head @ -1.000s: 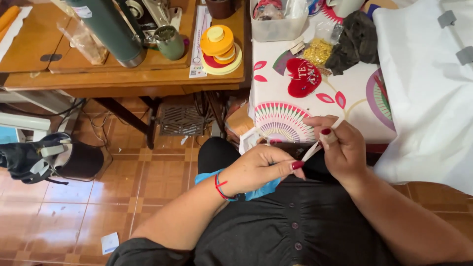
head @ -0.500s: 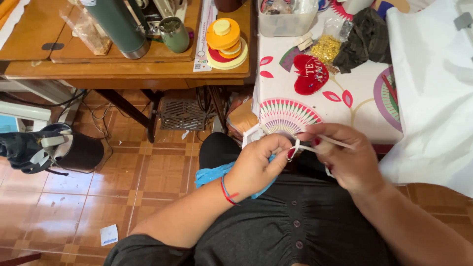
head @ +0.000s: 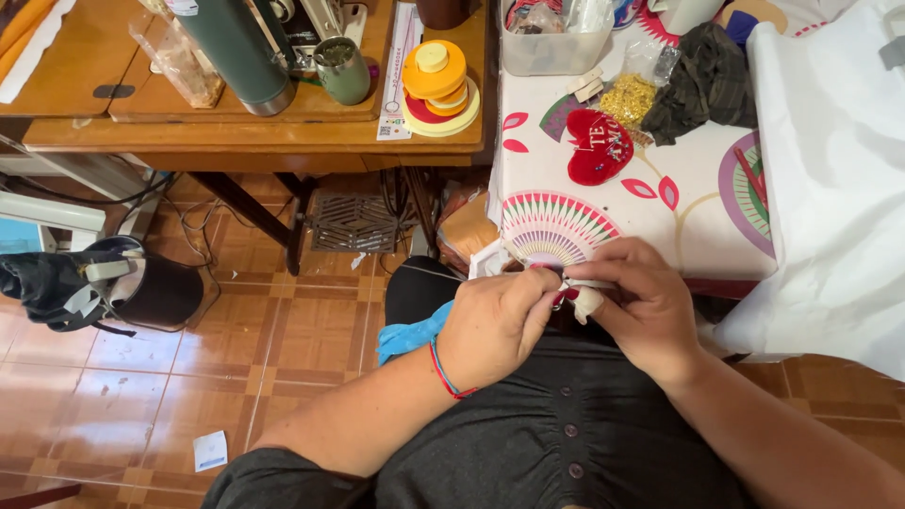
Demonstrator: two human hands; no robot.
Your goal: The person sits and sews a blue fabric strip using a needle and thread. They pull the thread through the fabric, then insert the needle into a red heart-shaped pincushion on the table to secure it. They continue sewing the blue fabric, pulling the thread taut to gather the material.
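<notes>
My left hand (head: 500, 325), with a red string bracelet on its wrist, and my right hand (head: 641, 302) meet over my lap at the near edge of the table with the patterned cloth (head: 698, 207). The fingertips of both pinch a small white piece (head: 586, 300) between them; what it is I cannot tell. A blue cloth (head: 410, 335) lies under my left wrist on my lap. Both hands are closed tight, and the fingertips hide most of the piece.
On the patterned cloth lie a red heart-shaped pincushion (head: 599, 146), a bag of yellow beads (head: 630, 94), a dark cloth (head: 702, 80), a clear box (head: 551, 42) and a white fabric (head: 839, 170). The wooden table (head: 236, 132) holds tape rolls (head: 436, 80), a mug (head: 342, 71) and a flask (head: 236, 52). A black bag (head: 66, 283) sits on the tiled floor.
My right hand, which held a thin white stick out to the right, has come in to my left hand. Both now pinch together at one spot, lower and nearer my body.
</notes>
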